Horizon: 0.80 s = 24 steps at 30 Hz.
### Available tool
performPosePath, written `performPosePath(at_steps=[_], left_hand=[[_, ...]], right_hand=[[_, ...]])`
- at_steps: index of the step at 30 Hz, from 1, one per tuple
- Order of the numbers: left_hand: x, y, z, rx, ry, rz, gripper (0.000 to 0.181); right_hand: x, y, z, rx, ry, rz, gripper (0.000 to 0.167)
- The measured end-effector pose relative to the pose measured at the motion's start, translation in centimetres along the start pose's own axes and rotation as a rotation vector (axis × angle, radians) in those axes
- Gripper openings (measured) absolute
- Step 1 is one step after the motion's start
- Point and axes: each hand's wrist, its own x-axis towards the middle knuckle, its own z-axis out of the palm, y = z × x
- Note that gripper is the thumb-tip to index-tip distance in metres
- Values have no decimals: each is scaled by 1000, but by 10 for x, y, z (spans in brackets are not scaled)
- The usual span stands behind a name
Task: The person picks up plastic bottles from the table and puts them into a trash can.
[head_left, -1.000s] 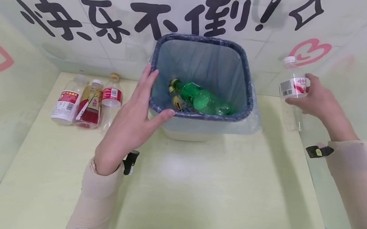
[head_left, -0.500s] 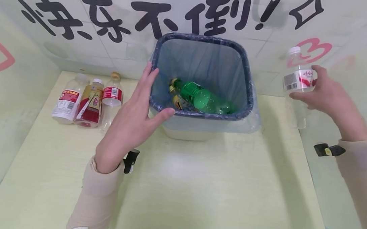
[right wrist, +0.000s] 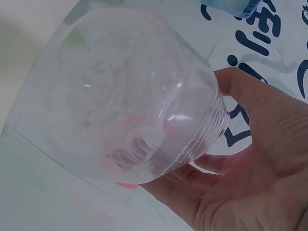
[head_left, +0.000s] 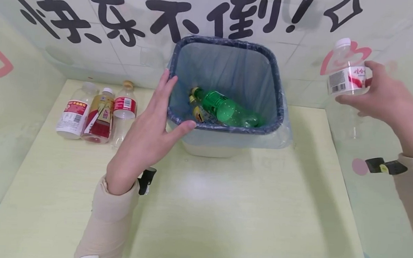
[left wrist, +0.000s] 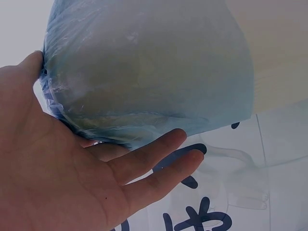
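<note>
The right hand (head_left: 388, 93) grips a clear bottle (head_left: 338, 86) with a white cap round its label, held upright at the far right of the head view. In the right wrist view the base of that bottle (right wrist: 120, 96) faces the camera, thumb and fingers round its side. The left hand (head_left: 141, 142) rests with spread fingers on the left rim of a bin (head_left: 223, 129) lined with a blue bag. A green bottle (head_left: 224, 108) and a yellow-labelled bottle (head_left: 198, 114) lie inside. In the left wrist view the left hand (left wrist: 86, 168) touches the bag (left wrist: 154, 72).
Left of the bin three bottles lie side by side on the table (head_left: 204, 205): one with a red and white label (head_left: 72, 116), one with red liquid (head_left: 99, 119), one clear with an orange cap (head_left: 124, 108). A wall (head_left: 154, 59) with black lettering stands behind.
The right hand has lifted the clear bottle up and to the right, past the table's right edge. The left hand has stayed at the bin's rim.
</note>
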Motion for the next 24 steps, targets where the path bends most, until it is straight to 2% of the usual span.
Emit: performPosePath(at_steps=[11, 17, 21, 24], left_hand=[[3, 2, -1, -2, -14, 4, 91], [1, 2, -3, 12, -17, 2, 91], [2, 1, -2, 8, -13, 6, 91], [3, 1, -1, 8, -9, 7, 91]], right_hand=[[-2, -9, -25, 41, 65, 23, 109], [2, -16, -39, 133, 116, 38, 101], [6, -19, -51, 100, 159, 39, 94], [7, -24, -60, 89, 170, 97, 96]])
